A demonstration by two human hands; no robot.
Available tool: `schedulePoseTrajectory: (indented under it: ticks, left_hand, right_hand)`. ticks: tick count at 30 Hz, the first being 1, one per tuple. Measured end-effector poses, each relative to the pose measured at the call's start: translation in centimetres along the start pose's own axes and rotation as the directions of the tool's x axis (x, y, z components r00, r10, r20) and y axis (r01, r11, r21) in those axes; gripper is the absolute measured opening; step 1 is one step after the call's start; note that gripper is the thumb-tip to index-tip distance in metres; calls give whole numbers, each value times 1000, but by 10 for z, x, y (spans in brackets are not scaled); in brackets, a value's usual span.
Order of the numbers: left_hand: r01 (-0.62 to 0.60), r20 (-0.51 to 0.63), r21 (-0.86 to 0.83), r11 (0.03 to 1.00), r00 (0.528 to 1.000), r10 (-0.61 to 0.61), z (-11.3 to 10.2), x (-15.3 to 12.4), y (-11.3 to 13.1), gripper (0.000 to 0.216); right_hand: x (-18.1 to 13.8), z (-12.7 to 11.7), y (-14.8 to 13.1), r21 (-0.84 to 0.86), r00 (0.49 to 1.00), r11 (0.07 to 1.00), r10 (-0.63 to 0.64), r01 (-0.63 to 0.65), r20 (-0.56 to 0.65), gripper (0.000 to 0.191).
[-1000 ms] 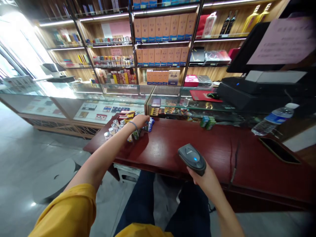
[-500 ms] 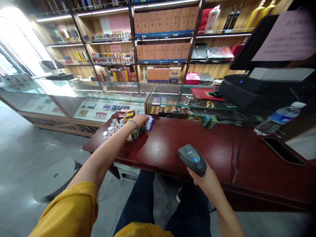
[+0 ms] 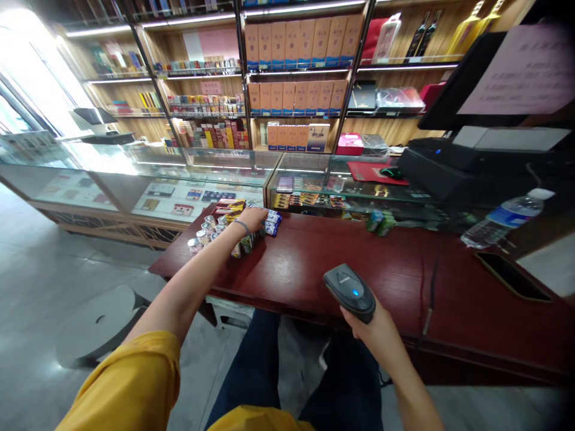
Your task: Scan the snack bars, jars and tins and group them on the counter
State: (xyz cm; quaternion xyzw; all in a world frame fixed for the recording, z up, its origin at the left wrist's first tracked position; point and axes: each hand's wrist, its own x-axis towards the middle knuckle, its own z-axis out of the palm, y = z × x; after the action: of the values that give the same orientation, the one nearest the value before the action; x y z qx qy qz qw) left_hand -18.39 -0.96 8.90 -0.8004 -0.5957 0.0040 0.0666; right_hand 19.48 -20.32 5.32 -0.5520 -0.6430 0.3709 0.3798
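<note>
My right hand (image 3: 377, 326) grips a dark grey barcode scanner (image 3: 350, 292) above the table's front edge; a blue light glows on its top. My left arm stretches to the back left of the dark red table (image 3: 296, 263). There my left hand (image 3: 252, 219) is among small goods, touching or just over blue-and-white packets (image 3: 272, 222); its fingertips are too hidden to show a grip. Small clear jars with pale lids (image 3: 202, 237) stand left of the wrist. Yellow-and-brown packs (image 3: 231, 208) lie behind it, and green packets (image 3: 247, 243) sit partly under it.
Two green-and-blue packs (image 3: 380, 222) lie at the table's back edge. To the right are a water bottle (image 3: 505, 218), a phone (image 3: 512, 275) and a cable crossing the table (image 3: 431, 293). A glass display counter (image 3: 314, 170) runs behind, and a monitor (image 3: 467, 78) stands right.
My left hand has shifted very slightly to the left over the packets. The scanner stays in my right hand in nearly the same place.
</note>
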Motion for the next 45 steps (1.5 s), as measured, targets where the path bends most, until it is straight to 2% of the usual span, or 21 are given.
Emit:
schedulePoseTrajectory:
  ticks: [4,10,17,20,22,26,29,32,34,38,45]
  left_hand:
    - [6,3,7,1000,1000,-6,1,-1,-1,34]
    - [1,-31,-14,1000,1000,-1,8,0,-5,51]
    - [-6,-24,-41,999,1000,5,11,2,-13,55]
    - [-6,-86,-114,993,996,-3,7,1,-11,55]
    - [-45,-185,-192,980,983,9,3,1,-3,54]
    - [-168,-420,-325,931,907,17,0,7,28,47]
    - [-238,-500,-385,892,866,16,6,16,59,31]
    - [-275,-522,-445,852,853,3,18,28,92,15]
    - [-291,-539,-490,822,842,-24,26,38,114,13]
    - [-319,-536,-594,739,842,-68,42,63,161,20]
    - [-372,-498,-709,599,866,-52,64,127,236,38]
  right_hand:
    - [-1,0,0,25,1000,1000,0,1,-9,38]
    - [-1,-1,-1,14,1000,1000,-7,7,-26,40]
    - [-2,-3,-2,24,1000,1000,-8,9,-26,38]
    - [-1,-5,0,30,1000,1000,-1,1,-2,39]
    - [-1,-8,2,34,1000,999,0,0,9,38]
    - [0,-16,4,32,999,999,-4,5,-35,32]
    - [-1,-25,4,46,996,999,2,2,-87,30]
    - [-2,-35,6,63,993,998,16,-8,-121,30]
    - [-2,-44,8,71,991,997,36,-27,-128,30]
    - [3,-64,16,86,986,994,79,-67,-148,31]
    - [18,-103,41,104,968,990,120,-100,-220,31]
